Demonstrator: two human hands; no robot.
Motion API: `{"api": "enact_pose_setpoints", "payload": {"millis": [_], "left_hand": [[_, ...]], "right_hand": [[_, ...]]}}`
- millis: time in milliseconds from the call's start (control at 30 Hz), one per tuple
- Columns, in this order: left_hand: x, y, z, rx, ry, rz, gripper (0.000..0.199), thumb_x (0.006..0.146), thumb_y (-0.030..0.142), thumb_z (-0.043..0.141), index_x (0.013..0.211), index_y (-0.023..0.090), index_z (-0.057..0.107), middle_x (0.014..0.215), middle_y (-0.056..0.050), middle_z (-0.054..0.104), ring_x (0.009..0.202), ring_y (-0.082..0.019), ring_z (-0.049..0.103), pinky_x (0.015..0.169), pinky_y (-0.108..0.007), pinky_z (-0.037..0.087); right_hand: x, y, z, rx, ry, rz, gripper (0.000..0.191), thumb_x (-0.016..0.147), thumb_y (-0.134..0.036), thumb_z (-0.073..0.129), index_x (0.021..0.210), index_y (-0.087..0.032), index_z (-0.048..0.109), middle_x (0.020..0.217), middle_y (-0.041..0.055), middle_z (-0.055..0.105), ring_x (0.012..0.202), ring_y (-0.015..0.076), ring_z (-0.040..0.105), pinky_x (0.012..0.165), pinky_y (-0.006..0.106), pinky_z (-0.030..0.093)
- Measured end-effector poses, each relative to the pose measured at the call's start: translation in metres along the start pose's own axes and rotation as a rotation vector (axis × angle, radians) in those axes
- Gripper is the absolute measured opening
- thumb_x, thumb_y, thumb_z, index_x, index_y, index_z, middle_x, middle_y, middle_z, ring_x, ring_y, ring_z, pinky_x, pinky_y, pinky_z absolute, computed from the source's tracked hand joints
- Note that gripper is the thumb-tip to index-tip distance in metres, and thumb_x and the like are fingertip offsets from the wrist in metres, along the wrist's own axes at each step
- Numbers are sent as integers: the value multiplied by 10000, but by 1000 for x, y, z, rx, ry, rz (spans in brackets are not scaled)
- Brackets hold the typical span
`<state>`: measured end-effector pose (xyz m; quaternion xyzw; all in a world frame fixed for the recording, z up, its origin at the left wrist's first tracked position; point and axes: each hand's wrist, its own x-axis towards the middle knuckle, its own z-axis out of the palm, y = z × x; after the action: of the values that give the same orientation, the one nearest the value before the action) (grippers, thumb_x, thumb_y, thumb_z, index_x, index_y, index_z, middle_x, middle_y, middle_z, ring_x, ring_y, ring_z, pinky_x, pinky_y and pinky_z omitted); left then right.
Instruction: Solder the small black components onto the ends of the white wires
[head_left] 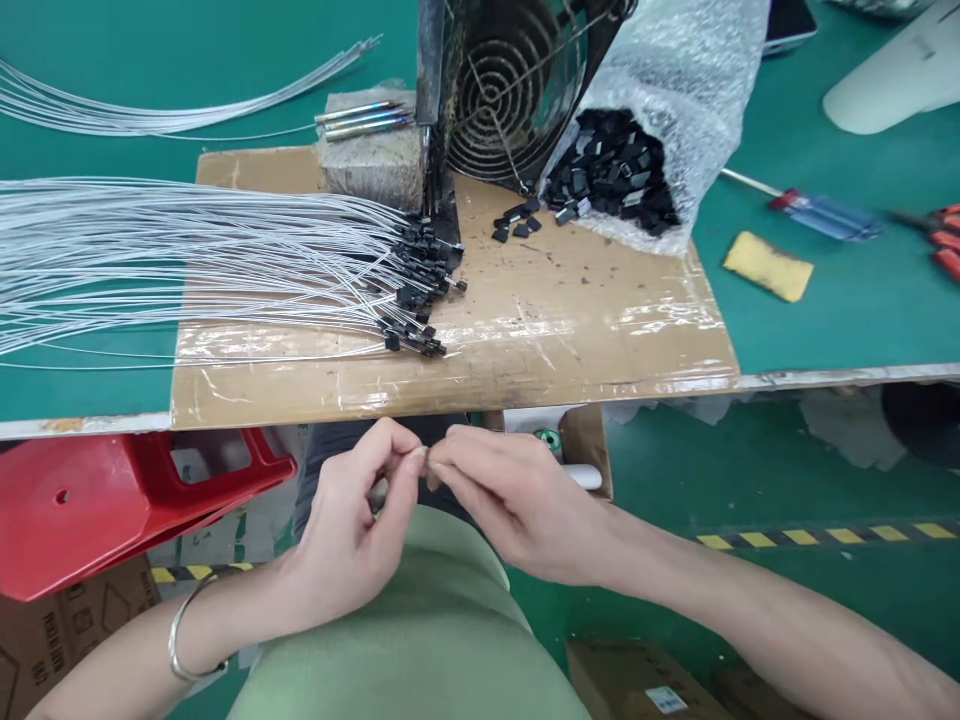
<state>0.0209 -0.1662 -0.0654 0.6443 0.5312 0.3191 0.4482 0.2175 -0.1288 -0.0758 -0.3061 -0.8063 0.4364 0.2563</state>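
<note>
Left hand [356, 515] and right hand [525, 500] have fingers [405, 480] pressed together, held thing unclear; below left of them, carton [94, 615] bears upside-down print.

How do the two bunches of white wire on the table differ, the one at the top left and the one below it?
The upper bunch has far fewer wires than the lower bunch. The upper bunch shows no black pieces at its right end; the lower bunch ends in a cluster of black pieces. The upper bunch curves upward, while the lower bunch runs straighter. Both are thin white wires leaving the picture at left.
</note>
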Motion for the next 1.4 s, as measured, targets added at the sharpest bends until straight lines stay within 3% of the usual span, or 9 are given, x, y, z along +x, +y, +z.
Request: {"api": "enact_pose_setpoints", "payload": {"millis": [133, 300, 633, 833, 900, 967, 1033, 1167, 1400], "left_hand": [[0, -9, -3, 254, 2, 431, 256, 927, -32, 499, 980, 217, 510, 709, 61, 495, 557, -96, 396, 524, -247, 329], [2, -10, -4, 318, 1, 547, 294, 885, -48, 485, 1012, 216, 504, 702, 33, 556, 554, -125, 403, 530, -281, 345], [-8, -4, -22, 292, -28, 276, 170, 1038, 76, 483, 1062, 211, 584, 751, 53, 586, 576, -83, 488, 559, -203, 394], [-19, -1, -29, 172, 6, 85, 151, 1095, 195, 457, 1088, 226, 606, 667, 74, 472, 536, -102, 393, 505, -223, 338], [-21, 3, -28, 149, 16, 74, 158, 1098, 218, 457, 1070, 219, 612, 671, 68, 468, 548, -105, 399, 511, -226, 342], [-24, 9, -26, 153, 14, 88, 162, 1096, 221, 461, 1062, 214, 619, 690, 61, 487, 554, -101, 411, 513, -223, 348], [-27, 16, -24, 157, -12, 119, 159, 1093, 203, 464, 1072, 217, 621, 712, 58, 527, 544, -91, 408, 499, -215, 333], [-33, 27, -23, 165, -137, 153, 163, 1101, 197, 457, 1140, 236, 610, 730, 67, 593, 530, -85, 395, 498, -209, 322], [-29, 34, -43, 293, -69, 62, 241, 1083, 389, 528, 941, 215, 616, 709, 30, 558, 597, -131, 440, 519, -247, 345]], "right_hand": [[4, 2, -12, 860, -271, 452, 348, 1095, -439, 527, 861, -190, 591, 559, -100, 434, 402, 68, 440, 417, 204, 315], [5, 11, -10, 1302, -351, 549, 355, 992, -447, 715, 809, -151, 649, 540, -136, 346, 357, 31, 312, 348, 175, 300], [-2, 4, -22, 927, -151, 517, 386, 1046, -487, 608, 851, -161, 677, 552, -111, 361, 403, 60, 347, 401, 206, 319], [-42, -23, -7, 13, 573, 168, 95, 1028, -236, 637, 1029, -204, 727, 990, 85, 745, 951, 232, 676, 853, 376, 523], [-57, -28, 18, 122, 646, 21, 193, 1058, -194, 551, 1004, -212, 736, 902, 81, 723, 876, 230, 662, 803, 388, 523], [-62, -26, 48, 513, 394, 43, 355, 1113, -318, 450, 961, -219, 755, 820, 72, 700, 741, 206, 646, 671, 352, 531], [-55, -19, 72, 969, 125, 227, 472, 1102, -560, 412, 1253, -215, 697, 924, 71, 675, 619, 167, 607, 501, 295, 516], [-27, -11, 82, 1243, 351, 241, 537, 1028, -664, 521, 1330, -254, 690, 839, -13, 576, 506, 82, 358, 430, 212, 389], [-43, -14, 26, 1142, 682, 115, 515, 1041, -622, 539, 1040, -183, 809, 523, -59, 465, 406, 84, 223, 354, 203, 249]]}}
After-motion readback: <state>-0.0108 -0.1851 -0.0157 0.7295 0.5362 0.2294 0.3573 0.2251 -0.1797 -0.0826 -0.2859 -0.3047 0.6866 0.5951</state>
